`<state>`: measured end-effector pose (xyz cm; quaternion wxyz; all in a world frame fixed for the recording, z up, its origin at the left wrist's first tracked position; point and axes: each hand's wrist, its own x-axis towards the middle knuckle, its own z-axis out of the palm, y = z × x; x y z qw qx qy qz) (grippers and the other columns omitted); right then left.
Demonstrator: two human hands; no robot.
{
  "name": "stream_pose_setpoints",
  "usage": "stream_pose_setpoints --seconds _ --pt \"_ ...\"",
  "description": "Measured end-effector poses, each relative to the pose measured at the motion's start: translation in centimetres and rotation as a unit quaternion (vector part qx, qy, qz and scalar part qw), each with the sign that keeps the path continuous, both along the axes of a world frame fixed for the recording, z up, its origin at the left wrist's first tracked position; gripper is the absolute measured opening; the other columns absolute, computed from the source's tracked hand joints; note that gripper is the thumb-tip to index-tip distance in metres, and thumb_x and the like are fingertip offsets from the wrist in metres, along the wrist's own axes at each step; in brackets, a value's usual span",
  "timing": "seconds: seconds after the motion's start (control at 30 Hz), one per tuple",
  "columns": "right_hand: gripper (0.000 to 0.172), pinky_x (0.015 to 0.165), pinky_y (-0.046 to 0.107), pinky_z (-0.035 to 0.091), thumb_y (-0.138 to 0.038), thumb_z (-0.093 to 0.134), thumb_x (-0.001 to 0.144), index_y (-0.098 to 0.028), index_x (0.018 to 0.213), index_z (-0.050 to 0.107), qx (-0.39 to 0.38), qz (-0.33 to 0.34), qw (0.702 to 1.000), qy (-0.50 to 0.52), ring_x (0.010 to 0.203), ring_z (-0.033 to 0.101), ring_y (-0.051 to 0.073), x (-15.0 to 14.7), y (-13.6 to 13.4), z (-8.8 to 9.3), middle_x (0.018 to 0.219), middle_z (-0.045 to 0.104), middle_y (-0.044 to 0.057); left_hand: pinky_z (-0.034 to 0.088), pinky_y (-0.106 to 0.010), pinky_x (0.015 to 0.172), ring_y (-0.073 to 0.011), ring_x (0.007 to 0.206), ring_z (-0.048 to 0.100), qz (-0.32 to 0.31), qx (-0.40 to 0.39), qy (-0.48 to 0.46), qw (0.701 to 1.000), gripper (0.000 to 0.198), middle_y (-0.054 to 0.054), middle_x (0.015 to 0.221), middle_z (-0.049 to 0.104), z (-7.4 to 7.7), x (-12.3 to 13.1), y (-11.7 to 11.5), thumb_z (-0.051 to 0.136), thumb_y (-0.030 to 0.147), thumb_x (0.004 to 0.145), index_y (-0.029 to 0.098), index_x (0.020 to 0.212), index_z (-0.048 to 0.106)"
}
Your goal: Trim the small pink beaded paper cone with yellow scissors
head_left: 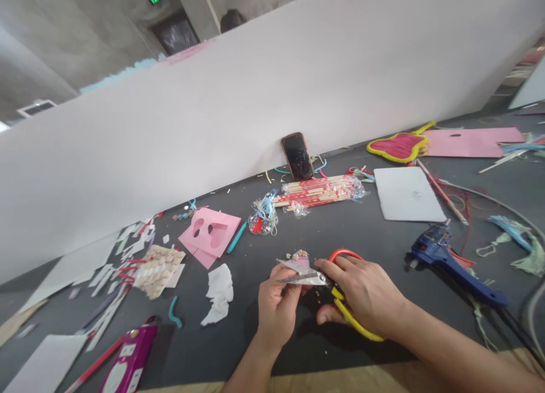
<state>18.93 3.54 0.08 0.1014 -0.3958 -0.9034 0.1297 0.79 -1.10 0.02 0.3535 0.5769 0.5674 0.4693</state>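
My right hand grips a pair of scissors by its handles, one loop red and the other yellow. The blades point left, parted, and lie across a small pink piece topped with tiny beige bits. In my left hand, thumb and fingers are pinched on that pink piece just under the blades. Whether the blades touch it I cannot tell. Some small pale crumbs lie on the dark table below the scissors.
A blue glue gun with its cable lies at right. White card, bundled sticks and a propped phone stand behind. Pink cut paper, crumpled tissue and a purple box are leftward. A white partition borders the back.
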Motion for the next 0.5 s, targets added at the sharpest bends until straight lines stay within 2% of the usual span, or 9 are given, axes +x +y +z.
stream_pose_setpoints --seconds 0.2,0.37,0.5 --pt "0.052 0.055 0.029 0.037 -0.065 0.036 0.085 -0.021 0.104 0.056 -0.028 0.021 0.999 0.01 0.07 0.062 0.022 0.19 -0.29 0.08 0.079 0.065 0.006 0.047 -0.022 0.052 -0.0141 0.054 0.059 -0.024 -0.067 -0.116 0.991 0.027 -0.004 0.058 0.065 -0.05 0.02 0.05 0.055 0.03 0.084 0.013 0.067 0.067" --pt "0.034 0.051 0.028 0.031 -0.048 0.036 0.092 -0.021 0.093 0.056 -0.017 0.012 1.0 0.01 0.061 0.06 0.019 0.04 -0.49 0.07 0.072 0.065 0.004 0.048 -0.022 0.053 -0.0143 0.056 0.06 -0.018 -0.044 -0.086 0.995 0.029 -0.005 0.062 0.065 0.22 0.28 0.15 0.054 0.031 0.085 0.014 0.067 0.068" --pt "0.034 0.05 0.027 0.029 -0.047 0.033 0.094 -0.021 0.088 0.055 -0.008 -0.006 1.0 -0.004 0.059 0.059 0.018 -0.03 -0.42 -0.21 0.069 0.064 0.003 0.049 -0.022 0.054 -0.014 0.057 0.06 0.004 -0.033 -0.066 0.997 0.03 -0.004 0.062 0.064 0.0 0.44 0.05 0.052 0.031 0.087 0.014 0.067 0.066"
